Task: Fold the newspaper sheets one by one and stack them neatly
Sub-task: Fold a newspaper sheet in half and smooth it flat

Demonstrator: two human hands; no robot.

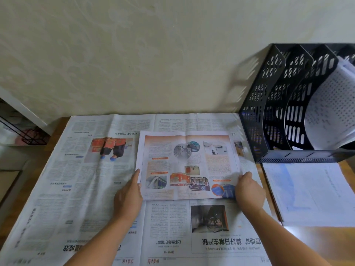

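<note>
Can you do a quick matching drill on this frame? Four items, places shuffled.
Items:
1. folded newspaper
2. open newspaper sheet
3. black file rack
4. white papers

Places:
A. spread flat across the desk, beneath everything
B. far right corner, against the wall
C. right of the newspaper, in front of the rack
D. between the left hand and right hand, on top of the open sheet

Pairs: 1-D, 2-A, 3-B, 4-C
</note>
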